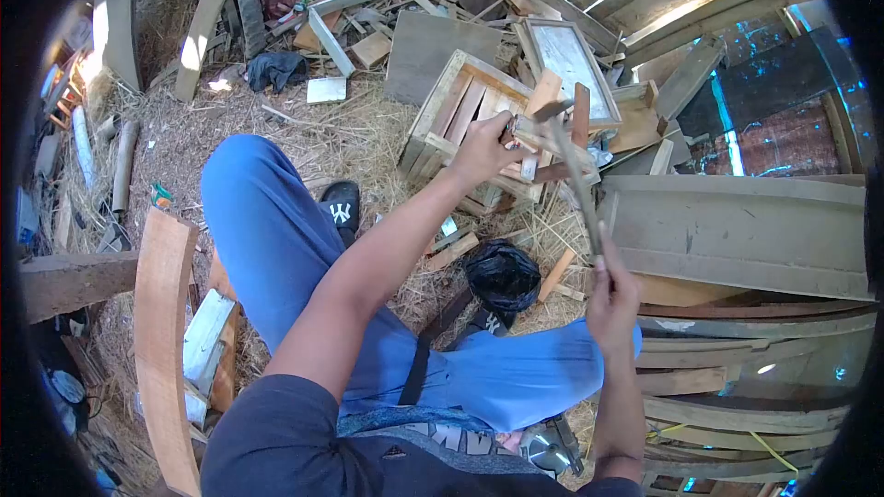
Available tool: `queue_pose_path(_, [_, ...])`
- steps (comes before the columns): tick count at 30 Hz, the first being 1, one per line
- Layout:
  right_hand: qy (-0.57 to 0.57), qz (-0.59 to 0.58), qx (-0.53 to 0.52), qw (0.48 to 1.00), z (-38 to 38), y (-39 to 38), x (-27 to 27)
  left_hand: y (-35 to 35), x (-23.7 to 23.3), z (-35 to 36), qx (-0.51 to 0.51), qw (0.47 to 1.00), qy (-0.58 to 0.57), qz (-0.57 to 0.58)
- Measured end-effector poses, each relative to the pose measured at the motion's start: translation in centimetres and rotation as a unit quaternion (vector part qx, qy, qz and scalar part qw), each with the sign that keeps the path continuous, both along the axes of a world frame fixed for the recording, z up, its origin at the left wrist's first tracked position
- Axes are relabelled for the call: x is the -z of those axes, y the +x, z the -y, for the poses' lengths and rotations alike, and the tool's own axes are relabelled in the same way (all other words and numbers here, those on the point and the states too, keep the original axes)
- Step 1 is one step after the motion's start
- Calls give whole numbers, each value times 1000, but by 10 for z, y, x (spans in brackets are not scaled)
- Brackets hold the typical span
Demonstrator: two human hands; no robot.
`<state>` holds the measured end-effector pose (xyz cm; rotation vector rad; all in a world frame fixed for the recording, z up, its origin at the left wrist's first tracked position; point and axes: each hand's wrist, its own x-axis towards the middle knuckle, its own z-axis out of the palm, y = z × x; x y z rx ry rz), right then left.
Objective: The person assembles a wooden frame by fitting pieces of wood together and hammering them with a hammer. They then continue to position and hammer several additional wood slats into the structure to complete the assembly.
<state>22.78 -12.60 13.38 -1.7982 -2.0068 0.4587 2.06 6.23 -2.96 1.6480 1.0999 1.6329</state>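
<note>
While our left hand [486,152] reaches to the right side of the wooden crate [442,92], its fingers grasp a light wood piece [534,133] there, it seems in order to keep it steady; whether they pinch also something smaller, we cannot tell. Our right hand [614,304] has its fingers clenched around the lower end of the hammer [579,179], whose handle slants upward, so that its head is near the crate's right edge. We suppose that this low grip keeps these fingers well apart from the head. The crate stands on the straw-covered floor [359,129], before our bent legs [267,221], probably because both arms can reach it there. Nearer to us than the crate's near edge, a black bag [502,281] rests on the floor.
</note>
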Motion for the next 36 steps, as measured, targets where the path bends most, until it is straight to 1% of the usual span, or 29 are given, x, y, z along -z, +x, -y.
queue_pose_path(1, [-4,0,0,1000,1,-1,1,2,1,-1,-3,1000,-15,10])
queue_pose_path(3, [135,-125,53,982,2,-4,3,5,2,1,-3,999,-33,21])
queue_pose_path(4, [110,-173,93,974,7,1,8,5,0,2,-3,999,-35,20])
queue_pose_path(5, [109,-173,94,974,3,9,19,4,-2,3,-3,999,-37,18])
queue_pose_path(6, [167,-76,-23,983,-4,11,28,3,-2,3,3,999,-45,9])
queue_pose_path(7, [222,23,-140,965,-8,12,33,2,-3,3,3,999,-43,9])
queue_pose_path(8, [225,22,-142,964,-7,14,30,2,-3,3,7,999,-52,-1])
queue_pose_path(9, [121,11,-108,987,-3,3,15,1,-2,3,13,998,-63,-13])
queue_pose_path(10, [16,1,-73,997,-3,-4,4,1,-5,1,11,998,-60,-13])
queue_pose_path(11, [17,1,-77,997,-6,-6,1,0,-6,0,11,998,-60,-7])
queue_pose_path(13, [74,-23,-34,996,-3,-5,-3,2,-5,4,17,998,-68,1])
queue_pose_path(14, [70,-34,5,997,0,-3,-5,2,-5,3,21,998,-62,0])
queue_pose_path(15, [69,-32,6,997,1,-3,-5,1,-7,2,25,998,-53,0])
queue_pose_path(16, [81,-95,30,992,0,-4,-4,-6,-14,6,41,996,-59,-46])
queue_pose_path(17, [94,-159,52,981,-1,-5,-3,-7,-12,5,41,996,-58,-46])
queue_pose_path(19, [88,-160,51,982,-2,-5,-1,-8,-7,5,57,998,37,10])
queue_pose_path(20, [82,-160,53,982,-2,-4,0,-6,-5,3,57,998,37,10])
queue_pose_path(22, [62,-162,60,983,1,-2,4,-3,-4,0,60,997,-3,50])
queue_pose_path(23, [40,-164,66,983,2,-1,5,-2,-2,-1,60,997,-4,50])
queue_pose_path(25, [45,-165,69,983,3,-3,9,-1,2,-2,48,999,-20,14])
queue_pose_path(29, [34,-185,73,979,3,-2,9,1,-4,2,33,999,-13,23])
queue_pose_path(32, [27,-206,89,974,2,-5,8,0,-9,4,15,999,-30,22])
queue_pose_path(36, [36,-196,88,976,-2,-4,11,0,-5,2,22,999,-9,39])
